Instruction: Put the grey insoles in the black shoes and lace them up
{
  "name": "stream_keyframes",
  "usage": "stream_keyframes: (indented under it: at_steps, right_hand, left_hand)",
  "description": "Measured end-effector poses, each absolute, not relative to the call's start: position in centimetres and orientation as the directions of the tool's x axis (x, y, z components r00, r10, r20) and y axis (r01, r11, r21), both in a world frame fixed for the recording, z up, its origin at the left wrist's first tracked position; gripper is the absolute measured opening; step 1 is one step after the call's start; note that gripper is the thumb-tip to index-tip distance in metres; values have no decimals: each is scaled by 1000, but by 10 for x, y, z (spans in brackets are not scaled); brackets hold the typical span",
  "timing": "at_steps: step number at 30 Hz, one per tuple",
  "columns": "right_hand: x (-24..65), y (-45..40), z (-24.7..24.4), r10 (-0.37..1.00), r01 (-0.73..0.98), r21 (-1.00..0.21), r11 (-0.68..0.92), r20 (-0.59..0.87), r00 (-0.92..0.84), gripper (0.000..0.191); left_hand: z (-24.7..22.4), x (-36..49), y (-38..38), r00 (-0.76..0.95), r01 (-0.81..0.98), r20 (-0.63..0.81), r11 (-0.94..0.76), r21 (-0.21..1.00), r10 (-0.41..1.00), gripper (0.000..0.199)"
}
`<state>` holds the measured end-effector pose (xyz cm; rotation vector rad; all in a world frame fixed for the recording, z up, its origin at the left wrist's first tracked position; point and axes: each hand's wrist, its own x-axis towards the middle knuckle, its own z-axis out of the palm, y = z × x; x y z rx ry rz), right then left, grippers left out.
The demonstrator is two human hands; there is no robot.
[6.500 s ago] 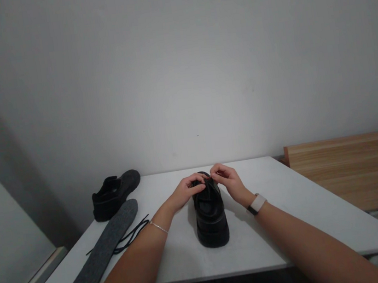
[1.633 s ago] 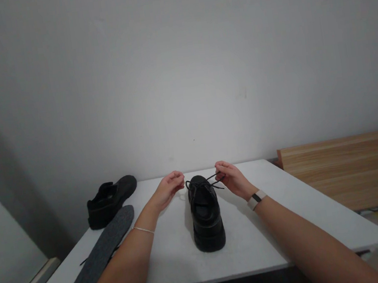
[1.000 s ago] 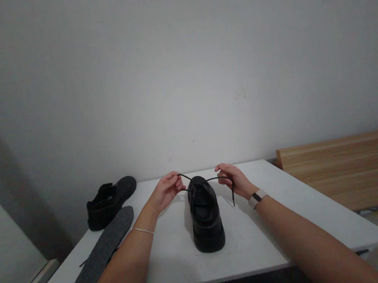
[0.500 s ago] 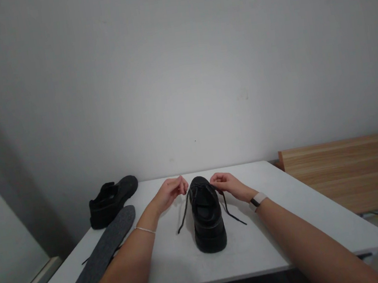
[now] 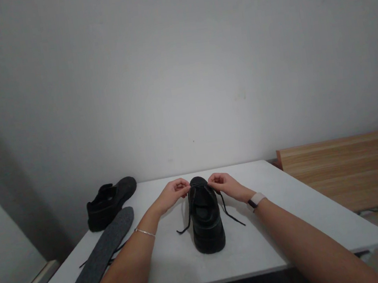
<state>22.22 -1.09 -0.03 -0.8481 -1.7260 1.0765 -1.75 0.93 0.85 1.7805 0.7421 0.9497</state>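
A black shoe [image 5: 208, 231] stands upright on the white table, its heel toward me and its toe toward the wall. My left hand [image 5: 174, 193] pinches the black shoelace [image 5: 188, 222] at the left side of the lacing. On the opposite side, my right hand [image 5: 225, 186] pinches the lace close to the eyelets. Both loose lace ends hang down and rest on the tabletop, one on each side of the shoe. The fingertips hide the exact spots where the lace is held.
Another black shoe [image 5: 108, 205] lies at the table's back left corner. A grey insole [image 5: 102, 259] is in front of it, with a dark lace partly beneath. The white table [image 5: 252, 254] meets a wall behind; wooden boards [image 5: 346, 174] stand at right.
My left hand has moved in to the shoe's side and pinches the lace there. The left lace end now hangs closer to the shoe. My right hand has barely moved.
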Motion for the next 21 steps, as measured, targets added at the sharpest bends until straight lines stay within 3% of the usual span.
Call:
stream_keyframes:
  at_steps: [14,21]
  right_hand:
    - [221,-6,-2,875,9,-906,423,405,-265,32]
    - [222,-5,-5,880,-137,-930,341,367,-302,27]
  left_hand:
    - [7,-14,14,414,54,364,-422,905,835,22]
    - [7,-16,10,524,-80,320,-328,941,790,20]
